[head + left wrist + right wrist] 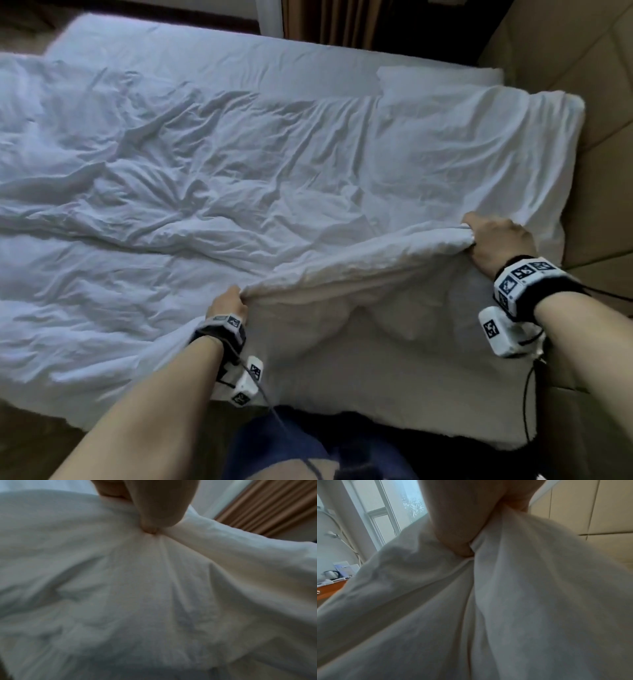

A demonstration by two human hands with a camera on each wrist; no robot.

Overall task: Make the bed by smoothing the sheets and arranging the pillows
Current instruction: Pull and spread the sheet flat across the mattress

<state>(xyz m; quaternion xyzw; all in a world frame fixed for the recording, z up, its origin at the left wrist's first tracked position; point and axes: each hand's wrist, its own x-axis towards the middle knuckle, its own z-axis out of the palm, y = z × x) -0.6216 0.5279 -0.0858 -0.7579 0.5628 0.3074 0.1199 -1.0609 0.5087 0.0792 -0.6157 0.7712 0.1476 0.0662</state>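
Both hands are bunched on the near edge of the white duvet (212, 178), lifting that edge into a ridge that runs between them. Left hand (227, 303) sits lower and closer to the body, with its fingers curled over a tuft of fabric; in the left wrist view a fingertip (150, 530) digs right into the gathered cloth (154, 588). Right hand (498, 240) is further out and up toward the headboard (599, 120), fist closed round a fold, and the right wrist view shows the fabric (522, 588) squeezed against the palm. Past the hands the duvet spreads wrinkled over the whole bed, with creases fanning out to the left. A pillow (479, 137) lies beyond the right hand under the sheet, touching the headboard, and a second one (435, 80) peeks out behind it. Below the lifted ridge the duvet hangs down over the near side of the bed. The far edge of the bed (171, 44) runs along the curtain (329, 20) side, so the open room is mostly to the left of the left hand. The right wrist view also catches a window (385, 513) and a kettle (331, 574) on a counter (330, 589) off to the left.
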